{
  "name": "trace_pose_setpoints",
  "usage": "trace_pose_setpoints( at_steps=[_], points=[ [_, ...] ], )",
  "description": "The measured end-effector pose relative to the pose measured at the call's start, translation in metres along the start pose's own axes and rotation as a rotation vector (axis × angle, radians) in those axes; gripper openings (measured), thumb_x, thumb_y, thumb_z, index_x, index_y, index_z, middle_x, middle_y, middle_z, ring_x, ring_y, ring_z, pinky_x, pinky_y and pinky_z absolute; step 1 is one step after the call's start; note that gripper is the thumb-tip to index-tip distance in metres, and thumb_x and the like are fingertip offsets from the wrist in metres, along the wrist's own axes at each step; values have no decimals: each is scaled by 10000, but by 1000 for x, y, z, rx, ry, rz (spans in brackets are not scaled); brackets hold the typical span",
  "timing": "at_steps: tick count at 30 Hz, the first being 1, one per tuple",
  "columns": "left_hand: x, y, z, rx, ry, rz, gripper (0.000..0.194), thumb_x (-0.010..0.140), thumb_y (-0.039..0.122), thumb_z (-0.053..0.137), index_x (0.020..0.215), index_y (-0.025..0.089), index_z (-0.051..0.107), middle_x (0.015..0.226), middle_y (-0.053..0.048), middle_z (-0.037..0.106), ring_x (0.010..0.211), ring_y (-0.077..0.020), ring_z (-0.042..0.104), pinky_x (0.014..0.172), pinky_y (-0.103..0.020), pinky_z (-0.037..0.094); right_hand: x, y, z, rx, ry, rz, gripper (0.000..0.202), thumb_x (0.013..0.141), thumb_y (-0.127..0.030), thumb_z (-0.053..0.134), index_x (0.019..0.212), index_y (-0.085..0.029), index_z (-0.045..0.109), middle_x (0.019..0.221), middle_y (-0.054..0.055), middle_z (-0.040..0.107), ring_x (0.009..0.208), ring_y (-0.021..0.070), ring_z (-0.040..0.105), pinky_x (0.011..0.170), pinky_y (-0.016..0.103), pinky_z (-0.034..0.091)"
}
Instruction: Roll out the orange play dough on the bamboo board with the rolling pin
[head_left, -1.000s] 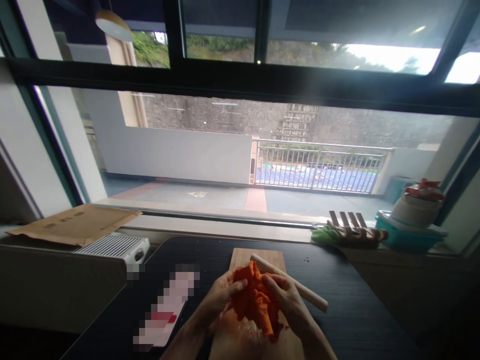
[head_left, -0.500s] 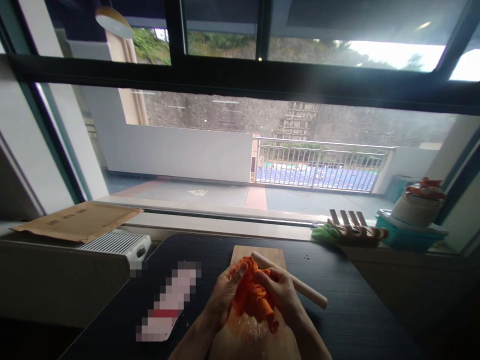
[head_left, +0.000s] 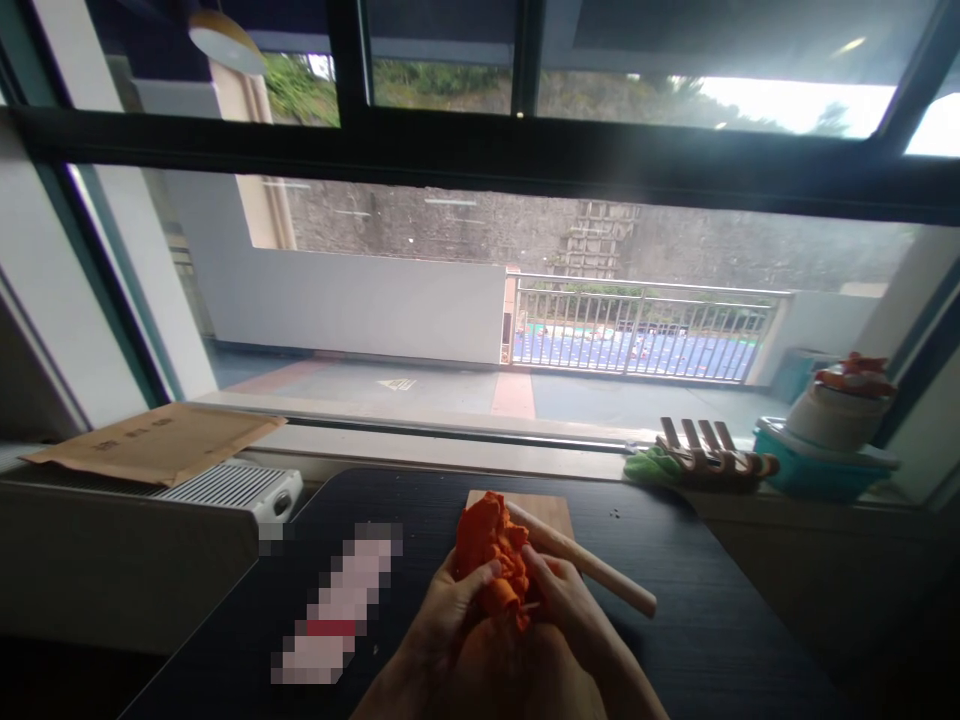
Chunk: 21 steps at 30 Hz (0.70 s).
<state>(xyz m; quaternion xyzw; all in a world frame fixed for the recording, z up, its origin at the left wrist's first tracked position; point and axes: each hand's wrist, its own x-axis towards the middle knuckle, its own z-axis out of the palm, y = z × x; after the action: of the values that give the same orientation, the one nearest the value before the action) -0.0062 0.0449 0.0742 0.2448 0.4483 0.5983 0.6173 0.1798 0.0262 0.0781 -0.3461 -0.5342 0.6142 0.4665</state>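
Between my two hands is a lumpy, folded piece of bright orange dough point(head_left: 491, 540). My left hand point(head_left: 457, 600) grips it from the left, thumb pressed on its front. On the other side, my right hand point(head_left: 559, 590) has its thumb and fingers against the lump's right edge. A rounded, pale brown shape point(head_left: 517, 665) lies below the dough; I cannot make out what it is. Just beyond my hands, a wooden rolling pin point(head_left: 607, 570) slants across a wooden board point(head_left: 551, 508), which the dough partly hides.
On the black table point(head_left: 720, 620) lies a blurred-out pinkish object point(head_left: 345, 600) at left. A brown envelope point(head_left: 161, 440) rests on a white appliance point(head_left: 247, 490). Along the window sill are a green cloth point(head_left: 651, 465), a slatted wooden rack point(head_left: 709, 455) and a teal box point(head_left: 810, 460).
The dough has turned in my hands and its top now stands higher, toward the board. My left hand has shifted lower on it. The rolling pin has barely moved.
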Motion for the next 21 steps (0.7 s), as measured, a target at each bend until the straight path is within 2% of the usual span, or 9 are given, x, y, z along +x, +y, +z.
trace_pose_setpoints(
  at_steps=[2,4,6,9,12,14,16,18,21],
  points=[
    [2,-3,1,33,37,70,472,561,183,830,989,153,633,813,-48,721,630,-169,673,564,-245,527,17,4,11,4,43,19,471,643,-467,760,1059,-251,713,1263,82,601,1196,344,508,983,451,422],
    [6,-10,1,57,70,134,416,542,171,836,908,155,637,715,-6,696,542,-121,618,503,-204,476,34,7,24,42,80,94,493,665,-506,734,1040,-186,704,1111,122,664,993,320,626,839,439,504],
    [9,-17,1,76,101,192,371,535,160,839,841,165,630,647,29,662,509,-96,575,484,-185,443,44,11,31,59,104,121,530,662,-528,730,1031,-150,688,996,125,686,860,285,657,728,395,531],
    [9,-20,-3,81,113,235,373,545,180,846,845,183,626,694,29,665,612,-122,616,584,-204,489,46,17,28,71,108,79,551,651,-545,731,1018,-138,681,937,111,684,827,258,653,688,344,529],
    [3,-10,-13,44,3,104,457,663,351,792,1055,193,618,851,-43,701,722,-192,670,633,-282,530,46,22,15,68,89,49,556,650,-572,713,1039,-175,683,932,94,684,841,256,645,689,339,520],
    [-2,-2,-17,-79,-106,-57,535,760,455,690,1208,192,560,945,-98,706,775,-228,689,648,-326,546,50,24,8,-1,69,80,535,637,-590,712,1002,-199,701,845,86,686,792,258,641,636,337,508],
    [-6,4,-16,-263,-196,-202,534,818,458,624,1267,184,527,1021,-127,702,880,-252,692,738,-357,553,56,26,6,-122,38,108,474,636,-600,706,893,-202,723,732,81,669,710,247,628,571,326,482],
    [-8,3,-11,-413,-205,-284,476,857,390,591,1269,158,532,1059,-138,698,972,-272,677,833,-385,541,65,26,9,-252,2,95,428,658,-603,685,788,-196,720,675,73,650,663,226,610,546,310,462],
    [-3,-2,-5,-506,-97,-293,395,897,288,536,1251,113,539,1037,-142,705,971,-273,682,859,-407,539,76,25,11,-351,-5,48,406,672,-591,675,759,-195,701,684,49,647,661,200,595,559,293,458]
  ],
)
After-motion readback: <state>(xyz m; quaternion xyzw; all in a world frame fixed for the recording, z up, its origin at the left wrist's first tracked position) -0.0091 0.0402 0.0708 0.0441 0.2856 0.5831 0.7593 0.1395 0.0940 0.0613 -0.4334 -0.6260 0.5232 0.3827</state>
